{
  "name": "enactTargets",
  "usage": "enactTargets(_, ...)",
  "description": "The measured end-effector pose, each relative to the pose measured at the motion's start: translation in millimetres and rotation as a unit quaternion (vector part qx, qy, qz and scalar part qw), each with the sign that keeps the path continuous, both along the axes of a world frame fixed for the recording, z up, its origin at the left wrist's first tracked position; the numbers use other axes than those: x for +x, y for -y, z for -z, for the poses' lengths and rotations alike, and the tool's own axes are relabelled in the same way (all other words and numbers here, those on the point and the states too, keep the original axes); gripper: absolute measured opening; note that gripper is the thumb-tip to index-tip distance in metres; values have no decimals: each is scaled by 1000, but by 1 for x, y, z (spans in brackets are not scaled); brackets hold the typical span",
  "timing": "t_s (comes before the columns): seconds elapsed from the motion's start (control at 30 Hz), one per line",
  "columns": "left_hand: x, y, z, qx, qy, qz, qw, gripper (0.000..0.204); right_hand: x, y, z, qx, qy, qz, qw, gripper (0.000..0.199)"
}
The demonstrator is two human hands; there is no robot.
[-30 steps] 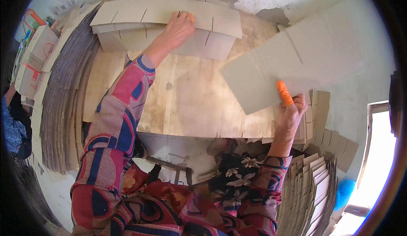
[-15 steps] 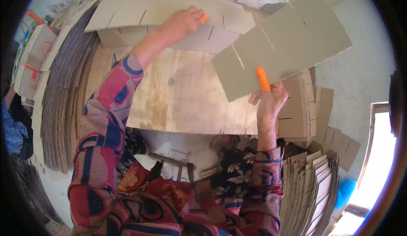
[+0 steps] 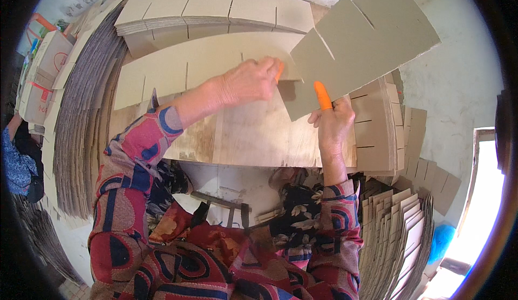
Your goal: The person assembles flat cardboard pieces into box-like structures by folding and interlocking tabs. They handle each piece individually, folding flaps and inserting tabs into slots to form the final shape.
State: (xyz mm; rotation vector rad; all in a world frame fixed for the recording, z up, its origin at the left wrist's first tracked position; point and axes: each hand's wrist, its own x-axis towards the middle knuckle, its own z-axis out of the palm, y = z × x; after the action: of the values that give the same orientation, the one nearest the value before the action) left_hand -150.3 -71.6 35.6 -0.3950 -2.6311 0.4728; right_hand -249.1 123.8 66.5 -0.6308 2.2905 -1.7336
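My left hand [image 3: 251, 81] pinches the right end of a long slotted cardboard strip [image 3: 167, 76], which slants over the wooden table [image 3: 243, 146]. In my right hand [image 3: 334, 127] is a wider grey cardboard panel [image 3: 377, 35] with slots cut into one edge, tilted up to the right. An orange finger cot [image 3: 322, 95] covers my right thumb, which presses on the panel's face; another orange cot [image 3: 279, 72] shows on my left hand. The strip's right end meets or overlaps the panel's left corner; whether their slots engage, I cannot tell.
A pile of long slotted strips [image 3: 259, 8] lies at the table's far side. Slotted panels [image 3: 369, 138] are stacked on its right. Tall cardboard stacks stand left [image 3: 81, 111] and lower right [image 3: 388, 235]. Another person's blue sleeve [image 3: 20, 157] shows at far left.
My left hand has drawn the long strip off the far pile, toward me and to the right. My right hand has shifted slightly up and left, still holding the panel.
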Motion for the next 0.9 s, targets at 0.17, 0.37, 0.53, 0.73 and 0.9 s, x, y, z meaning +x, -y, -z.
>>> enactTargets(0.17,21,-44,0,18,1,46,999,28,1,5,10,-23,-8,5,1000,26)
enactTargets(0.37,22,-39,-1,302,33,60,951,47,-5,3,33,15,-76,16,997,24)
enactTargets(0.53,-17,41,-5,239,-111,-105,959,64,4,6,28,-20,-85,-11,996,17)
enactTargets(0.73,-54,112,11,50,-14,-320,946,46,-6,7,55,51,-148,-15,988,31)
enactTargets(0.9,-51,125,31,-92,-31,-252,963,19,-1,8,47,41,-123,-28,991,34)
